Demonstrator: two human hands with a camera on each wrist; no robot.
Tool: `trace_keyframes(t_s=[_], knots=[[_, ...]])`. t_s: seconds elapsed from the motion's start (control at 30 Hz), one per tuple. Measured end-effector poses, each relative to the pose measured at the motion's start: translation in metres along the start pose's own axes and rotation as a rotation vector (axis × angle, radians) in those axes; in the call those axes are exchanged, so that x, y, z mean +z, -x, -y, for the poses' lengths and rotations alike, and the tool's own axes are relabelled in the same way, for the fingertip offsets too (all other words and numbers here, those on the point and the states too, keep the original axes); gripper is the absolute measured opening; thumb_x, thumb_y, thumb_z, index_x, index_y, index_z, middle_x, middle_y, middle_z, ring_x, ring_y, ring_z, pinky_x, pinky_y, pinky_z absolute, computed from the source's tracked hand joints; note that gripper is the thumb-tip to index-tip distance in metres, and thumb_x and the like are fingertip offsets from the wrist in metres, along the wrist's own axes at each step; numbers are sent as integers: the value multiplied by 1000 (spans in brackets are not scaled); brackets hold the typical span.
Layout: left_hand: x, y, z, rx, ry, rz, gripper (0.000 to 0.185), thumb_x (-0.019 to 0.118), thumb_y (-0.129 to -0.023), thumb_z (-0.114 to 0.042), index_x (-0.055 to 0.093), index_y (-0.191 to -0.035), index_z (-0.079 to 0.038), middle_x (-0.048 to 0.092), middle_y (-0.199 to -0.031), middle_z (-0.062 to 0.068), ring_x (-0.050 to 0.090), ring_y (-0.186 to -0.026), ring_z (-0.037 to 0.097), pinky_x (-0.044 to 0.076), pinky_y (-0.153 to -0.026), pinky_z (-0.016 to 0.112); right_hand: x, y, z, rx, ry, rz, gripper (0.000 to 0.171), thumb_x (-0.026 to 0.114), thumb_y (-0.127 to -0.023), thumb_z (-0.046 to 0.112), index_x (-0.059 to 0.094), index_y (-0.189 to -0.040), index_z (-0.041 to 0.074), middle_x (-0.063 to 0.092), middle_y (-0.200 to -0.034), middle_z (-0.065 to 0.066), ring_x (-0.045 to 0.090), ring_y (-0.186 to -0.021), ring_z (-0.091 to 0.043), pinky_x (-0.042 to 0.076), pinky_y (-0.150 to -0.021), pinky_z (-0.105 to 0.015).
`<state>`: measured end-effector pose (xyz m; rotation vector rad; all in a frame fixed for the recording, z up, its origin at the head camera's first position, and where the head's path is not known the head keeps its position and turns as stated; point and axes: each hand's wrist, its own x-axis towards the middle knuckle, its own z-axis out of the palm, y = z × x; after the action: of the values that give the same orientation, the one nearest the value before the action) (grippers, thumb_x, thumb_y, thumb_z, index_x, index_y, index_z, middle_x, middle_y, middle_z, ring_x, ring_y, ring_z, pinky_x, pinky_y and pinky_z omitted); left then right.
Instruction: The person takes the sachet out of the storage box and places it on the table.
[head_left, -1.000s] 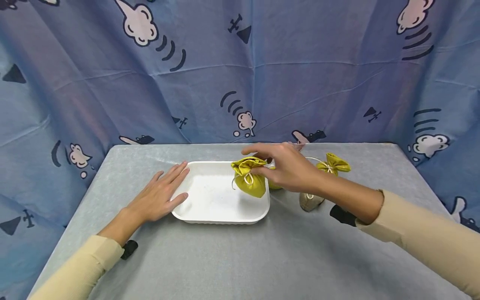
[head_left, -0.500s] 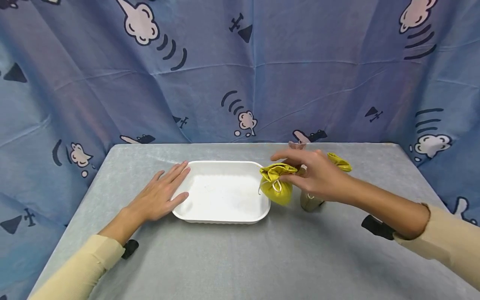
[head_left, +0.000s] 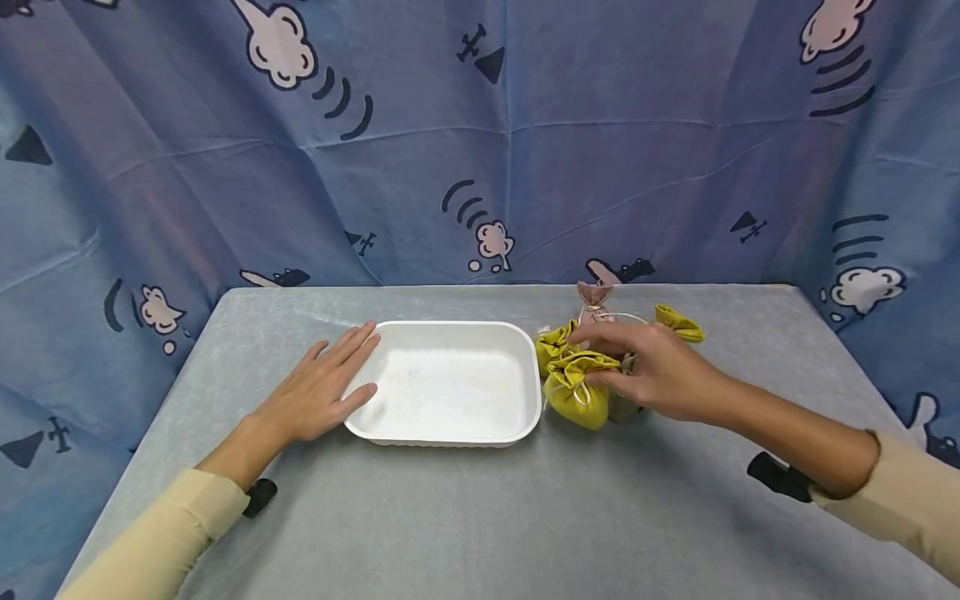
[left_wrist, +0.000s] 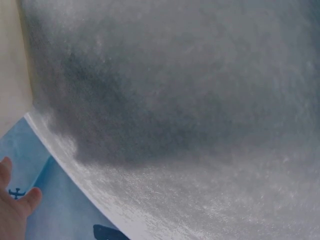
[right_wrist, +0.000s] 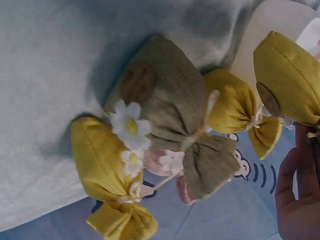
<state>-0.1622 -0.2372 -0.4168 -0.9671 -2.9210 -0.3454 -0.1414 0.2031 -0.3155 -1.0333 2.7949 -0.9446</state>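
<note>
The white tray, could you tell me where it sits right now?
In the head view, the white tray sits mid-table, between the left hand and the yellow pouches.

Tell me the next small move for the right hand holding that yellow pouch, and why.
Probably let go of it. The right hand pinches the yellow pouch by its gathered top, and the pouch looks set down on the table beside the other pouches, outside the white tray. The left hand rests flat at the tray's edge.

Staged recording booth, cartoon-print backdrop [head_left: 480, 142], covered table [head_left: 480, 517]
</note>
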Motion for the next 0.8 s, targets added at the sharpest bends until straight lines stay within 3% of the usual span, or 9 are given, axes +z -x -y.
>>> trace_keyframes(t_s=[0.3,0.47,0.8], knots=[[0,0,-1,0,2,-1,69,46,-103,-42,24,-158,-6,16,-166,8,23,-149,30,23,-111,65,10,5,-19,-3,-15,12,50,82,-77,-1,68,-124,8,71,-120,-6,71,-101,-15,57,-81,-32],[-1,0,-1,-1,2,-1,69,46,-103,-42,24,-158,-6,17,-166,8,23,-149,30,23,-111,64,16,6,-26,19,-14,18,52,78,-78,-9,65,-126,8,74,-111,-4,71,-99,-14,57,-81,-32],[-1,0,-1,-9,1,8,70,46,-103,-43,23,-159,-7,16,-166,7,22,-150,30,22,-112,64,21,7,-35,48,10,-16,52,75,-80,-12,65,-127,8,75,-103,1,71,-94,-15,58,-78,-34]])
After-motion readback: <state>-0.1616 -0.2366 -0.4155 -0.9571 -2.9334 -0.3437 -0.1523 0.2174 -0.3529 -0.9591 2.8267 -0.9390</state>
